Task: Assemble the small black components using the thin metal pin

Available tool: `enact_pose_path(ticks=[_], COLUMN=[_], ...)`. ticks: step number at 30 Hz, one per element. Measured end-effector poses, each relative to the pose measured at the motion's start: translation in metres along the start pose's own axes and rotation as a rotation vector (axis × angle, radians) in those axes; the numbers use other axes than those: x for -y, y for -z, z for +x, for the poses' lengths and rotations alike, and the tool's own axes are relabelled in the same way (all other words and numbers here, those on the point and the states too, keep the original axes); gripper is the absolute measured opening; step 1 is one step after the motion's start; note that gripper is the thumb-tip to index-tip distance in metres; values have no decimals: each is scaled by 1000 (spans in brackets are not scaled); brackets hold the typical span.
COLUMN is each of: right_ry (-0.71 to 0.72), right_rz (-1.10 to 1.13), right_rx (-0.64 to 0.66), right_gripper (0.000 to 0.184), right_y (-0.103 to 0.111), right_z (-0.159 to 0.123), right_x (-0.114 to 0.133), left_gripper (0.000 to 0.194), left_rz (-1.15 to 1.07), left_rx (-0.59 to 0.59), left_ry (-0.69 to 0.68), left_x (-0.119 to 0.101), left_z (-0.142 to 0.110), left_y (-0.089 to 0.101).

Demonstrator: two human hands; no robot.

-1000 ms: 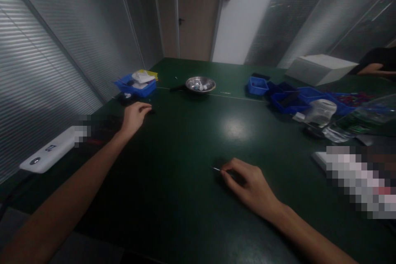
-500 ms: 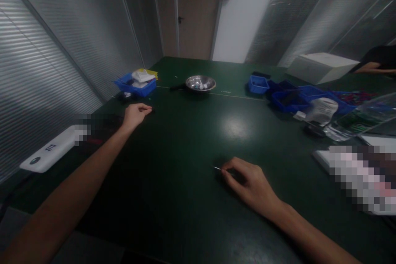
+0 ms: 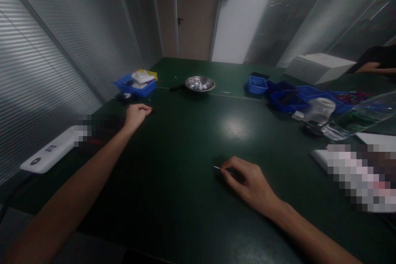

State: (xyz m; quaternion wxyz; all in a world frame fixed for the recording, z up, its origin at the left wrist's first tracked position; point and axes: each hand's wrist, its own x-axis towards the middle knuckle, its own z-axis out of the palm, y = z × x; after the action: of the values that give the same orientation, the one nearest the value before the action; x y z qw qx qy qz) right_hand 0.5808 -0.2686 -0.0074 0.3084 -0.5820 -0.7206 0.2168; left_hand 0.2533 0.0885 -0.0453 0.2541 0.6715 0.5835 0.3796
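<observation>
My right hand (image 3: 247, 179) is closed in a pinch low over the green table (image 3: 185, 144), right of the middle. Out of its thumb and fingertip pokes a thin, shiny needle-like piece (image 3: 216, 167), its tip turned left. Farther off at the left, my left hand (image 3: 135, 116) is also pinched, thumb against fingers. A small dark spot shows at those fingertips, too small for me to tell what it is. Nearest to that hand is a blue basket (image 3: 145, 90) with white and yellow things in it.
A steel bowl (image 3: 192, 88) with small white pieces stands farther back, beside a dark handle-like thing (image 3: 177, 88). Blue bins (image 3: 257, 86), a clear bottle (image 3: 355, 121) and a white box (image 3: 318, 68) are at the right. A white device (image 3: 51, 152) lies left. Another person's arm shows far right.
Both hands hold nearly the same places and stay pinched. The view has shifted very slightly.
</observation>
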Motion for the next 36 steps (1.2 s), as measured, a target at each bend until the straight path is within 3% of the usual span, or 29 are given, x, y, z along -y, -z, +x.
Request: enact_pose_path(ticks=[10,25,27,30,34,36], right_ry=[7,3,-5,-11,-3,8], right_rz=[-4,2,8,12,-19,-33], right_rx=[-26,-22,-19,-2,-20,-46], right_gripper=[20,20,21,20,19,18], right_y=[-1,0,0,0,-2,-2], right_z=[1,2,2,2,3,3], right_x=[3,4,4,2,2,3], left_gripper=[20,26,24,21,23,24], left_rz=[-117,-111,-83,-60,-125,-177], left_rx=[-16,69,180,510,949,1081], left_ry=[25,130,127,13,-190,-327], left_x=[5,-2,-10,-37,-93,-117], left_z=[5,4,-1,-26,-100,-142], left_y=[-4,5,8,6,-15,-28])
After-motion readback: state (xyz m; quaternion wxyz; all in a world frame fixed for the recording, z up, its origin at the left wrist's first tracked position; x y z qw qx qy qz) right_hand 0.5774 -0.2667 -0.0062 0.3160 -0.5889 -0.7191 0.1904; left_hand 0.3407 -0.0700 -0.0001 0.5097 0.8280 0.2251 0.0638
